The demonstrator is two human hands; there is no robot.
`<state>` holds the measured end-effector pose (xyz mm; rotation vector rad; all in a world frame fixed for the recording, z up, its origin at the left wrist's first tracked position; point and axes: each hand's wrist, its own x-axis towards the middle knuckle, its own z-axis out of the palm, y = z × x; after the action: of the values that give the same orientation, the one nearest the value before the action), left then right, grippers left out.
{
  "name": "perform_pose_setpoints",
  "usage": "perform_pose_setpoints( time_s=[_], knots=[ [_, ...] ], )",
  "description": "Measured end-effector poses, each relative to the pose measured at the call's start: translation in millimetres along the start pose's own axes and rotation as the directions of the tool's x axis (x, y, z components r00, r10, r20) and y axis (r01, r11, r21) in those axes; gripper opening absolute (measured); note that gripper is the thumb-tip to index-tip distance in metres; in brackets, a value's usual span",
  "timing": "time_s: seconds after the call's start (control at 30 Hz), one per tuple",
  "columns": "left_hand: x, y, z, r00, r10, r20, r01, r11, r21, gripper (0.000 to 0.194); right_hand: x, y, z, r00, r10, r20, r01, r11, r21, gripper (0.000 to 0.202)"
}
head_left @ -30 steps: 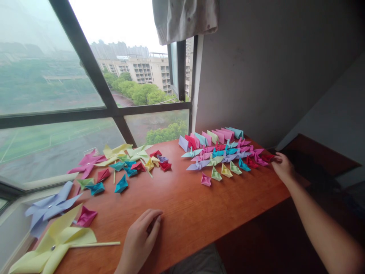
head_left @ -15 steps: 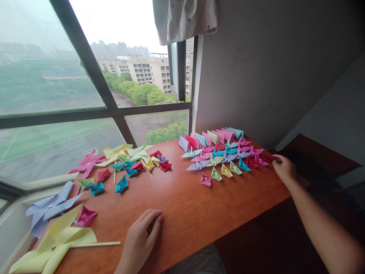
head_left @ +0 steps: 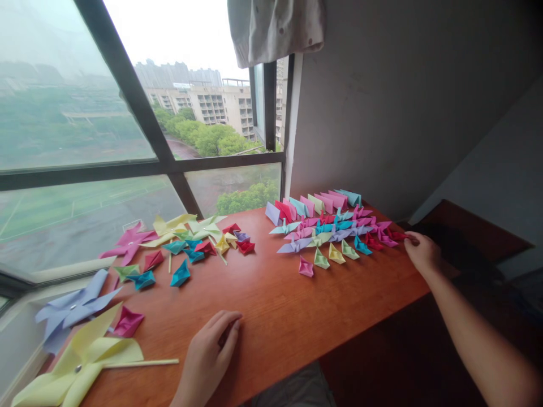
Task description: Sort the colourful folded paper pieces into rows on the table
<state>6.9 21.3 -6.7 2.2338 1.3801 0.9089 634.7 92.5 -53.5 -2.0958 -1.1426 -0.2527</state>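
Red paper fold (head_left: 399, 234) | touching right hand (head_left: 422, 252) fingers (head_left: 410, 239) | table (head_left: 271, 305) edge

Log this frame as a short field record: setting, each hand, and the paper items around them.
Setting: wooden table by a window
Left hand: flat on the table, holding nothing
Right hand: at the table's right edge, fingertips at a red folded piece; grip unclear
Right group: rows of small folded paper pieces
Left group: scattered pieces, yellow pinwheel, lilac pinwheel
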Motion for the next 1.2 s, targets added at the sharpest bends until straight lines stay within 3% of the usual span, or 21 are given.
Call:
perform_pose_setpoints(
  time_s=[0.57, 1.0, 1.2],
  knots=[
    [2, 0, -0.3, 1.000, 0.003, -0.018, -0.003, 1.000, 0.012, 0.021, -1, 10, 5, 0.997, -0.078, -0.009, 0.078, 0.997, -0.003, 0.035],
    [1, 0, -0.4, 1.000, -0.001, -0.011, 0.001, 1.000, 0.008, 0.023, -4, 2, 3, 0.994, -0.109, -0.023, 0.109, 0.994, -0.015, 0.032],
    [0, 1, -0.5, 0.999, -0.029, 0.017, 0.029, 1.000, -0.006, 0.022, -7, -11, -6, 0.985, -0.069, -0.156, 0.070, 0.998, -0.004, 0.034]
  ],
)
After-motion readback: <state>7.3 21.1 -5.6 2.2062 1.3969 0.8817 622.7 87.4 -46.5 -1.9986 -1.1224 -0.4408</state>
